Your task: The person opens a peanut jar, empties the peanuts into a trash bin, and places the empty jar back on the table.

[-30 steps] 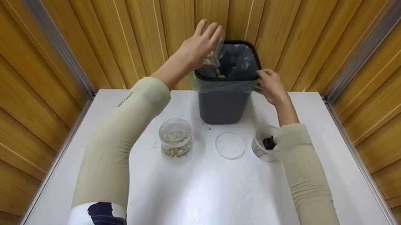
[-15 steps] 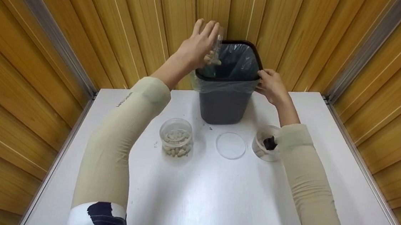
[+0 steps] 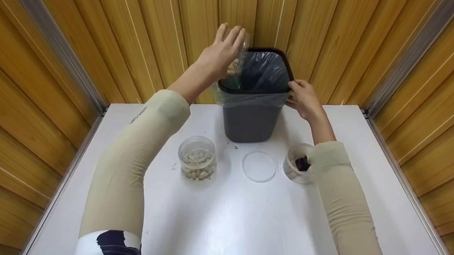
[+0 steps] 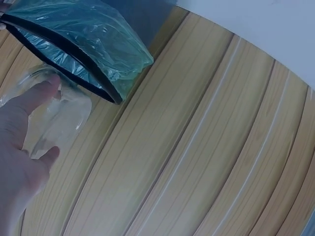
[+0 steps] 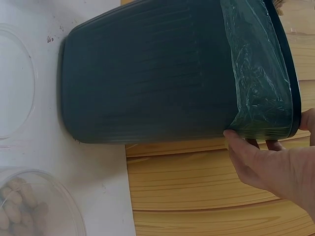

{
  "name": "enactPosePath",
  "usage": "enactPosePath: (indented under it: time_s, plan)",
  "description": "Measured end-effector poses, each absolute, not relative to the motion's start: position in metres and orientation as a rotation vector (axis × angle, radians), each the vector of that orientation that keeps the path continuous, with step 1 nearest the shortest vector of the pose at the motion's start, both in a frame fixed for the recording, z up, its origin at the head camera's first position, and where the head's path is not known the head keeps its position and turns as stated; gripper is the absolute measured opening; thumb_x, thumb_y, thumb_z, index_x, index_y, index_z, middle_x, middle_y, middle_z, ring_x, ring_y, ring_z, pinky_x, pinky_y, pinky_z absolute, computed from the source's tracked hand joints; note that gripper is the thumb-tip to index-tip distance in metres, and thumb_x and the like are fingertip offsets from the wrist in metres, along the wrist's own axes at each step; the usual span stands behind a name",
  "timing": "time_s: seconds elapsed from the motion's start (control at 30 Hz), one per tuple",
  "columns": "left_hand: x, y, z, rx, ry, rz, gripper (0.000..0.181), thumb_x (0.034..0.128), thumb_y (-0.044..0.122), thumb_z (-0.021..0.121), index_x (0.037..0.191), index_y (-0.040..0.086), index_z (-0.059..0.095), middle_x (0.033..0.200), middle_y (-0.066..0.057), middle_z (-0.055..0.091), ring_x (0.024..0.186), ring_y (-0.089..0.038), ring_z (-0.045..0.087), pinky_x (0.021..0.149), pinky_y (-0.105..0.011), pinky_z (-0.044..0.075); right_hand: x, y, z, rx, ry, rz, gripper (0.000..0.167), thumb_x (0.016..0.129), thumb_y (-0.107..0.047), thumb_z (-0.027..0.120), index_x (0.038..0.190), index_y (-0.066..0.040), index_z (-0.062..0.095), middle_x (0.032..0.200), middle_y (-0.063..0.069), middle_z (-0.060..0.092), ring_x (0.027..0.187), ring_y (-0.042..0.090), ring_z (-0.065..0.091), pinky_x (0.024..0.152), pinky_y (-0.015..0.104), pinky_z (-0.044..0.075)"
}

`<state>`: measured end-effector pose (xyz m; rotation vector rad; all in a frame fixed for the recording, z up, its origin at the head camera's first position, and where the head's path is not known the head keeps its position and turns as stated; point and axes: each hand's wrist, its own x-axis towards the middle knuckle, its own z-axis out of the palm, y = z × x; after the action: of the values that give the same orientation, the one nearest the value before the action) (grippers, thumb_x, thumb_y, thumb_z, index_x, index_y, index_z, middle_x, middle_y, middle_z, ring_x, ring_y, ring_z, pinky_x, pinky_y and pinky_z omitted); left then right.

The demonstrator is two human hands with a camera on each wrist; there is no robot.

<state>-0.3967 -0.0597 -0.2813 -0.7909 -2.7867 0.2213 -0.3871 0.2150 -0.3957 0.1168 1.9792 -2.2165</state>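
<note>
High at the bin's left side, my left hand grips a clear plastic jar, tipped over the opening. A few tan oval pieces show inside it. In the left wrist view, finger and thumb span the clear jar. The dark grey trash bin stands upright at the table's back, lined with a translucent plastic bag folded over its rim. My right hand holds the rim's right corner; in the right wrist view, its thumb and fingers lie at the rim and bag edge.
On the white table, a clear jar of tan oval pieces stands left. A round clear lid lies in the middle. Near my right forearm is another jar with a dark object. Wooden-slat walls enclose the table.
Tan pieces were spilling from the tipped jar toward the bin; now fewer show at its mouth. My left hand still grips the jar, and my right hand stays on the rim.
</note>
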Motion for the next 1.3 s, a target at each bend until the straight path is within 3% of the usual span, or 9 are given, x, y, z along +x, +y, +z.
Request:
enactPosePath:
  time_s: [0.5,0.77,1.0,1.3]
  plan:
    - [-0.3968,-0.0633,-0.2873,-0.834,-2.713,0.341,0.107,0.0874,0.015,0.080,0.162,0.003,0.005,0.168,-0.018,0.011,0.153,-0.045,0.008,0.089,-0.040,0.060,-0.3893,0.2117,-0.3959,0.117,1.981,-2.230,0.054,0.108,-0.020,0.044,0.154,0.001,0.026,0.161,0.020,0.025,0.146,0.038,0.035,0.118,0.049,0.035]
    - [-0.3963,-0.0633,-0.2841,-0.814,-2.751,0.157,0.110,0.0868,0.025,0.082,0.163,0.005,0.005,0.168,-0.017,0.010,0.154,-0.044,0.005,0.092,-0.040,0.059,-0.3890,0.2115,-0.3953,0.102,1.992,-2.225,0.053,0.108,-0.021,0.044,0.153,0.002,0.026,0.161,0.022,0.024,0.147,0.039,0.033,0.119,0.049,0.033]
    - [-0.3962,-0.0642,-0.2856,-0.838,-2.694,0.263,0.105,0.0860,0.006,0.080,0.162,0.003,0.008,0.167,-0.019,0.013,0.153,-0.046,0.008,0.091,-0.039,0.059,-0.3887,0.2113,-0.3946,0.118,1.997,-2.213,0.055,0.107,-0.021,0.045,0.154,0.000,0.026,0.162,0.021,0.026,0.147,0.038,0.036,0.119,0.049,0.034]
    - [-0.3959,-0.0603,-0.2896,-0.872,-2.671,0.382,0.107,0.0852,0.011,0.081,0.162,0.001,0.007,0.167,-0.020,0.012,0.152,-0.047,0.008,0.089,-0.039,0.060,-0.3875,0.2124,-0.3945,0.091,1.976,-2.234,0.055,0.107,-0.020,0.044,0.154,0.002,0.025,0.160,0.021,0.027,0.145,0.038,0.038,0.118,0.049,0.035]
